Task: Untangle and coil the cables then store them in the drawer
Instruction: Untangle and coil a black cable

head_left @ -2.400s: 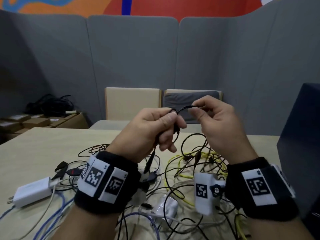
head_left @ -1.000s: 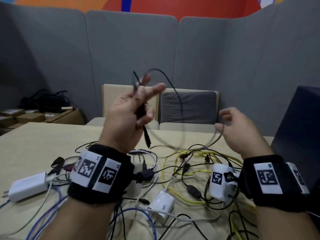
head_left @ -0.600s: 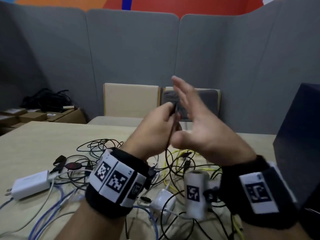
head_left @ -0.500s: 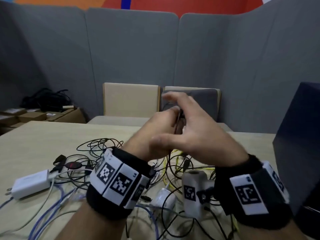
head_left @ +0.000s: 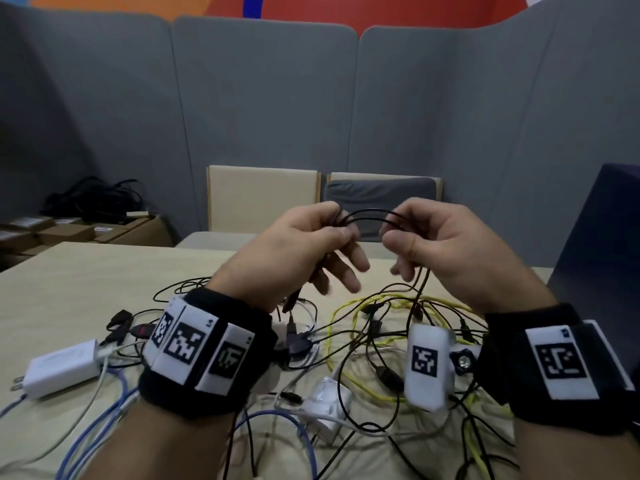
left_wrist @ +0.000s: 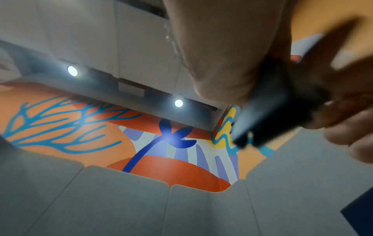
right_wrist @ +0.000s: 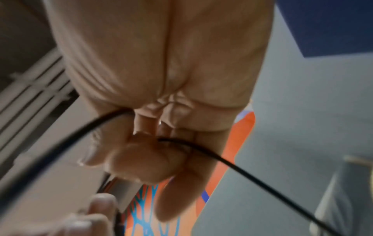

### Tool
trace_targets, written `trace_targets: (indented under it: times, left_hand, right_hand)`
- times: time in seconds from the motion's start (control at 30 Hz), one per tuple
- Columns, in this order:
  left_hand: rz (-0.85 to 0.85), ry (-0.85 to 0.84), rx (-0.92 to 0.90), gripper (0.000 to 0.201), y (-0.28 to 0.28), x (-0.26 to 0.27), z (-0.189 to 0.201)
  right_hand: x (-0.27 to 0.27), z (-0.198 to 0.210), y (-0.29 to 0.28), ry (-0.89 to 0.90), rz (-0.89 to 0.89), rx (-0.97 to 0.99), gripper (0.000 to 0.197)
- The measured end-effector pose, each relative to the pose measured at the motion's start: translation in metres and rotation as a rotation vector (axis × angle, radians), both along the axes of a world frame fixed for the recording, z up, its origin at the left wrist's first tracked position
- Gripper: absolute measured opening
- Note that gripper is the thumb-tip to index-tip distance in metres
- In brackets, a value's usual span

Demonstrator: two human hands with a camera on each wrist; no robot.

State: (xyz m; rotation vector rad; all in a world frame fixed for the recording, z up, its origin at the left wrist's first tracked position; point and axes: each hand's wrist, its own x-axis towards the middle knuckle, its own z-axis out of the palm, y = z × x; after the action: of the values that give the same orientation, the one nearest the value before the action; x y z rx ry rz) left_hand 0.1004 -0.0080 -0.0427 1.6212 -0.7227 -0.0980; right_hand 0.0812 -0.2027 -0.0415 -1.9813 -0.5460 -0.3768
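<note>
Both hands are raised above the table, side by side. My left hand (head_left: 311, 240) pinches several loops of a thin black cable (head_left: 367, 216) between thumb and forefinger. My right hand (head_left: 429, 237) grips the same black cable (right_wrist: 232, 164), whose free length drops from it to the tangle below. In the left wrist view a blurred dark cable bundle (left_wrist: 268, 102) sits between my fingers. On the table (head_left: 76, 282) lies a heap of tangled cables (head_left: 363, 327): black, yellow (head_left: 349, 313), blue (head_left: 104, 420) and white. No drawer can be made out.
A white charger (head_left: 62, 368) lies at the left of the table, a smaller white adapter (head_left: 329, 400) near the middle front. A dark blue box (head_left: 602, 244) stands at the right. Two chairs (head_left: 263, 199) and grey partitions are behind; cardboard boxes (head_left: 69, 230) sit far left.
My right hand, spread open over the left a moment ago, has drawn off to the right and taken hold of the black cable. A short loop now spans the two hands.
</note>
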Motion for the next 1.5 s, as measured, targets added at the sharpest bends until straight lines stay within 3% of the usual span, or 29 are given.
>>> trace_targets:
  times: [0.07, 0.13, 0.3, 0.4, 0.57, 0.73, 0.8, 0.93, 1.07, 1.17, 1.27, 1.37, 1.43, 1.5]
  left_hand:
    - [-0.030, 0.041, -0.091, 0.008, 0.002, 0.003, -0.001]
    - [-0.065, 0.076, -0.180, 0.019, 0.004, 0.005, -0.001]
    - [-0.060, 0.092, -0.110, 0.046, 0.001, 0.004, -0.004]
    - [-0.096, 0.148, -0.019, 0.043, 0.000, 0.001, -0.006]
    - [-0.222, 0.174, -0.060, 0.021, 0.002, 0.005, -0.009]
    - [-0.167, 0.145, -0.146, 0.032, 0.000, 0.012, -0.011]
    - [-0.156, 0.126, -0.149, 0.025, -0.003, 0.011, -0.011]
    - [-0.243, 0.131, -0.158, 0.034, -0.005, 0.011, -0.014]
    - [-0.397, 0.218, -0.394, 0.032, 0.000, 0.010, -0.013]
    - [-0.569, 0.306, -0.630, 0.038, 0.009, 0.008, -0.006]
    - [-0.698, 0.367, -0.742, 0.048, 0.018, 0.013, -0.004]
    - [-0.837, 0.484, -0.868, 0.044, 0.025, 0.020, -0.006]
    - [-0.810, 0.496, -0.902, 0.042, 0.027, 0.021, -0.005]
    - [-0.658, 0.441, -0.903, 0.041, 0.024, 0.018, -0.004]
  right_hand:
    - [0.002, -0.002, 0.000, 0.059, 0.117, 0.193, 0.009]
    - [0.004, -0.004, -0.005, 0.108, 0.188, 0.330, 0.015]
    - [0.010, -0.009, -0.017, 0.197, 0.339, 0.378, 0.038]
    - [0.009, -0.006, -0.005, 0.132, 0.268, 0.496, 0.025]
    - [0.007, -0.006, 0.010, 0.066, 0.204, 0.448, 0.010]
    - [0.007, -0.007, 0.009, 0.108, 0.193, 0.400, 0.020]
    - [0.009, -0.009, 0.011, 0.080, 0.169, 0.394, 0.022]
    - [0.012, -0.009, 0.015, -0.001, 0.132, 0.419, 0.015]
    - [0.014, -0.011, 0.010, 0.019, 0.255, 0.438, 0.007]
    - [0.019, -0.016, 0.005, 0.033, 0.178, 0.372, 0.011]
    - [0.021, -0.020, 0.002, 0.038, 0.126, 0.371, 0.016]
    - [0.020, -0.019, 0.003, 0.089, 0.075, 0.404, 0.030]
    - [0.020, -0.019, 0.002, 0.151, 0.075, 0.481, 0.036]
    - [0.022, -0.020, 0.003, 0.177, 0.050, 0.436, 0.035]
